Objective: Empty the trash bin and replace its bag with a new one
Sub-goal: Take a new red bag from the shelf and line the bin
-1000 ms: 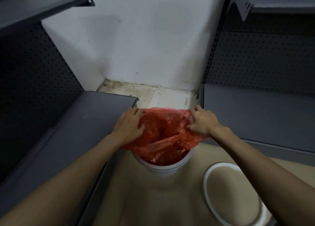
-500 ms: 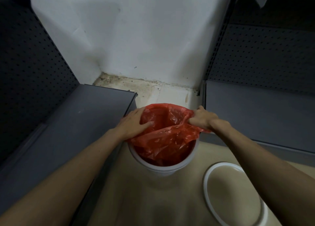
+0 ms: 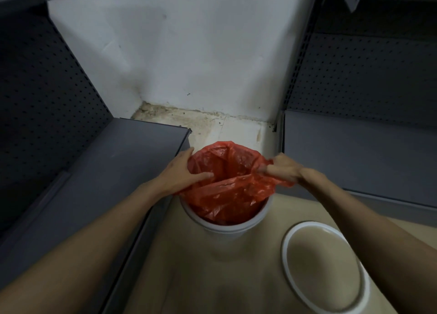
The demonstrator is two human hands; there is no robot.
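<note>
A white round trash bin (image 3: 224, 228) stands on the beige floor between two grey shelf units. A red plastic bag (image 3: 231, 186) sits inside it, its mouth spread above the rim. My left hand (image 3: 182, 174) grips the bag's left edge, thumb laid inside the opening. My right hand (image 3: 281, 170) pinches the bag's right edge and pulls it out past the bin's rim. The bag's near edge stretches as a band across the opening between both hands. The bin's far rim is hidden by the bag.
A white ring-shaped lid (image 3: 324, 268) lies on the floor to the right of the bin. Grey shelves (image 3: 94, 171) (image 3: 354, 152) with perforated back panels flank the bin closely. A stained white wall and a dirty floor corner (image 3: 208, 124) lie behind.
Both hands have spread the red bag wider, and its far edge now stands up round and open. The right hand has pulled its edge further right, over the rim.
</note>
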